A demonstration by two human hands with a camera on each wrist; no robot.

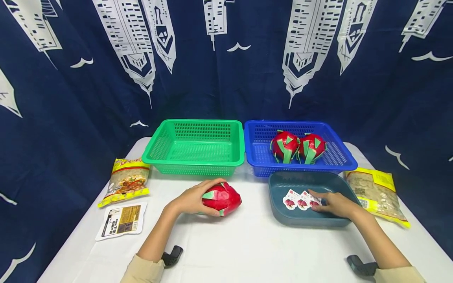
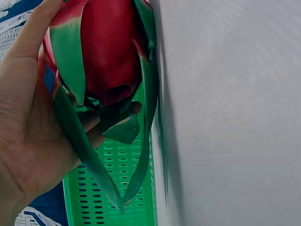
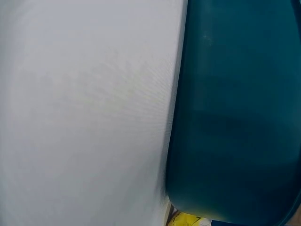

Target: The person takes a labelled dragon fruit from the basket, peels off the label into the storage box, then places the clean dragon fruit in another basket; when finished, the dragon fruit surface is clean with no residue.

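On the white table lies a red dragon fruit point(image 1: 223, 197) with green scales, and my left hand point(image 1: 198, 198) grips it from the left side. The left wrist view shows the same dragon fruit point(image 2: 110, 52) close up, thumb and fingers around it, its green leaf tips hanging free. My right hand point(image 1: 334, 204) reaches into a dark teal tray point(image 1: 283, 218). Three small white labels point(image 1: 302, 202) with dragon fruit pictures are in this tray, and the thumb and fingers pinch the rightmost one. Only the tray wall point(image 3: 235, 117) fills the right wrist view; the fingers are hidden there.
Behind stand a green basket point(image 1: 198, 167) and a blue basket point(image 1: 260, 157), the latter holding two dragon fruits point(image 1: 284, 143). A yellow-topped bag point(image 1: 129, 179) and a white packet point(image 1: 122, 221) lie at the left, another bag point(image 1: 376, 192) right of the tray.
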